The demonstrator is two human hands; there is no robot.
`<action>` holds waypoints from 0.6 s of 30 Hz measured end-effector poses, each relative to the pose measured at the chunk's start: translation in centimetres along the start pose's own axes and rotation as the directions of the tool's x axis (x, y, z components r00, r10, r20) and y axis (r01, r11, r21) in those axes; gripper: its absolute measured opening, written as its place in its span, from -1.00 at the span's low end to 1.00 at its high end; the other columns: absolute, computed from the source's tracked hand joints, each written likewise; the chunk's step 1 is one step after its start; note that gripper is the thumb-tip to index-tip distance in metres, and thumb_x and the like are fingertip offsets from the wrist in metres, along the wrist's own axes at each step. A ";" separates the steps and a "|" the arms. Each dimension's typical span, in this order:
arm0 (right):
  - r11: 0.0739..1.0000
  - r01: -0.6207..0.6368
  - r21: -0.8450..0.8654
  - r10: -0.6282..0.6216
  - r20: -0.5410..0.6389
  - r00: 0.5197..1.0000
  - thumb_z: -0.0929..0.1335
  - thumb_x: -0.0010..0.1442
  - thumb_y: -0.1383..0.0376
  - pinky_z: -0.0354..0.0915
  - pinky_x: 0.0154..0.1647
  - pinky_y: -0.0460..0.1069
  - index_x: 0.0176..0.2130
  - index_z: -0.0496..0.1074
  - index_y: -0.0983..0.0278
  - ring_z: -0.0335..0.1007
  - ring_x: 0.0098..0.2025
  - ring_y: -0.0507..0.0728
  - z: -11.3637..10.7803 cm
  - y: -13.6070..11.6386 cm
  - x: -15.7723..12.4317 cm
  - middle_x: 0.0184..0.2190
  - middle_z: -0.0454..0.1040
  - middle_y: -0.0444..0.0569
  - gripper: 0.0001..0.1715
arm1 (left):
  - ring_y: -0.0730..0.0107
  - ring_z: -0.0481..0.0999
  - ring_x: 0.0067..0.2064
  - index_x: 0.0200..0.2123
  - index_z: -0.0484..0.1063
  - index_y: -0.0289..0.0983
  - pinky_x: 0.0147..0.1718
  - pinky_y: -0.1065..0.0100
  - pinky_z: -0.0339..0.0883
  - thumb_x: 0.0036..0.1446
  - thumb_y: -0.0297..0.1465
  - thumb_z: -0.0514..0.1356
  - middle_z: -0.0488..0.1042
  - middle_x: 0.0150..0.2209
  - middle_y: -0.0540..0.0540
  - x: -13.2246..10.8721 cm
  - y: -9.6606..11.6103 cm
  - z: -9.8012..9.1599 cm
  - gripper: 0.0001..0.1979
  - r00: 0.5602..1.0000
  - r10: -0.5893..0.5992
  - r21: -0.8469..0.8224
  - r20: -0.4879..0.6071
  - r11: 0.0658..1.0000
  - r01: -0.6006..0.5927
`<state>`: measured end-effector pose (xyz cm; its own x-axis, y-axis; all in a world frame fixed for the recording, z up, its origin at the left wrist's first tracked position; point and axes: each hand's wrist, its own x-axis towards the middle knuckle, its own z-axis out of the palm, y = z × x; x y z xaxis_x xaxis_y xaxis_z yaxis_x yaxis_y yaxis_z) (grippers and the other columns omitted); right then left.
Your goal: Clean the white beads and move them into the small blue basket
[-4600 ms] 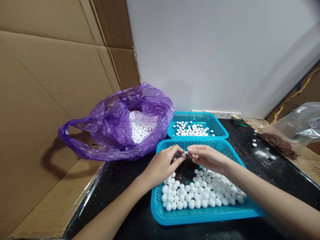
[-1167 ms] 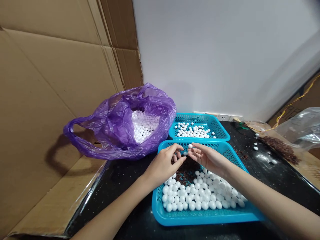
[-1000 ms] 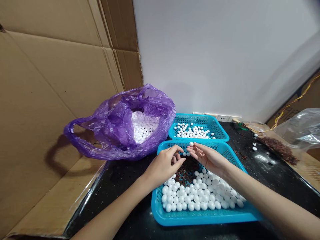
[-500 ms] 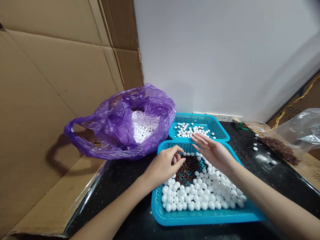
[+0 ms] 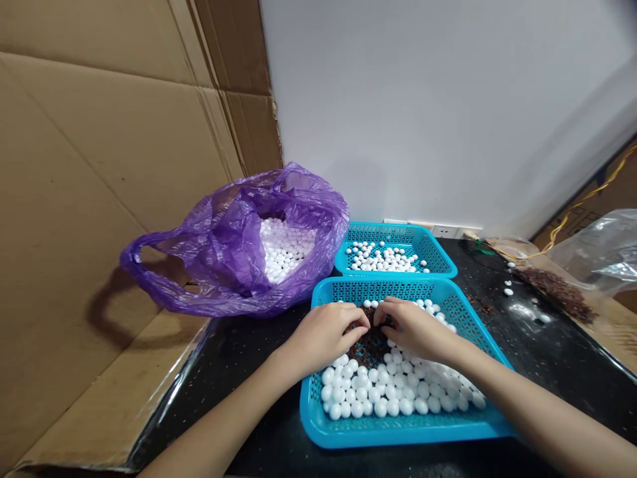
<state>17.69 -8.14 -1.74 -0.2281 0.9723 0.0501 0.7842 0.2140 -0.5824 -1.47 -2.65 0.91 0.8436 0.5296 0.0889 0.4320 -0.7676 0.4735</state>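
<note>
Well, the cardboard sheet (image 5: 99,166) fills my view from seven to eleven o'clock, standing against the white wall (image 5: 423,99) that takes twelve to two. Below both runs the black tabletop (image 5: 249,358). A purple plastic bag (image 5: 223,265) slumps at ten o'clock from my hands, its mouth open on a heap of bagged foam balls (image 5: 286,245).

The near blue basket (image 5: 398,431) sits straight before me at six o'clock. The far blue basket (image 5: 398,229), smaller in view, is just beyond it at twelve, with a thin layer of white balls on its floor and its left corner just beside the bag. A crumpled clear bag (image 5: 597,252) lies at three o'clock, with a brown heap (image 5: 557,289) in front of it.

My left hand (image 5: 326,332) and right hand (image 5: 415,328) are both down inside the near basket, palms down and fingers curled. Their tips almost meet at the basket's middle. I cannot tell whether either one pinches anything.

White foam balls (image 5: 398,388) crowd the basket from its three o'clock side round to six. A patch of brown bits (image 5: 371,345) lies right under my fingertips.

A few loose balls (image 5: 506,289) rest on the tabletop at two o'clock.
</note>
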 end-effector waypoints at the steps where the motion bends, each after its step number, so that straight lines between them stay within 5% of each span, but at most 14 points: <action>1: 1.000 0.003 -0.028 -0.003 -0.007 1.000 0.26 -0.04 0.55 0.17 -0.34 -0.04 -0.35 0.40 0.26 0.31 -0.33 0.10 0.1 0.1 0.0 -0.36 0.40 -0.05 -0.73 | 0.31 0.48 -0.22 -0.28 0.48 -0.23 -0.29 0.35 0.25 0.17 -0.42 0.09 0.54 -0.26 -0.03 0.0 0.0 0.0 -0.84 1.000 0.004 0.028 0.019 1.000 -0.004; 9: 0.998 0.064 -0.008 -0.064 0.048 0.997 0.28 0.00 0.50 0.14 -0.41 -0.08 -0.35 0.40 0.27 0.27 -0.41 0.05 -0.3 -0.8 -0.3 -0.39 0.40 -0.09 -0.80 | 0.29 0.46 -0.23 -0.34 0.47 -0.23 -0.32 0.36 0.22 0.13 -0.47 0.11 0.51 -0.32 -0.02 -0.1 -0.1 0.2 -0.86 0.992 0.060 0.163 0.108 0.984 -0.077; 18: 0.983 0.174 0.055 -0.179 0.099 0.979 0.36 0.00 0.48 0.26 -0.19 -0.02 -0.29 0.44 0.25 0.36 -0.21 0.13 0.2 -1.8 -0.5 -0.23 0.42 -0.03 -0.77 | 0.34 0.43 -0.36 -0.42 0.36 -0.29 -0.45 0.39 0.17 0.09 -0.54 0.03 0.45 -0.38 -0.06 0.1 0.7 -0.2 -0.86 0.996 -0.067 0.161 0.057 0.985 0.057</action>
<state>16.25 -9.07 -0.86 -0.4204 0.9044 0.0731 0.6997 0.3744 -0.6085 -1.14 -3.01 1.41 0.8298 0.5581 0.0072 0.5247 -0.7844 0.3307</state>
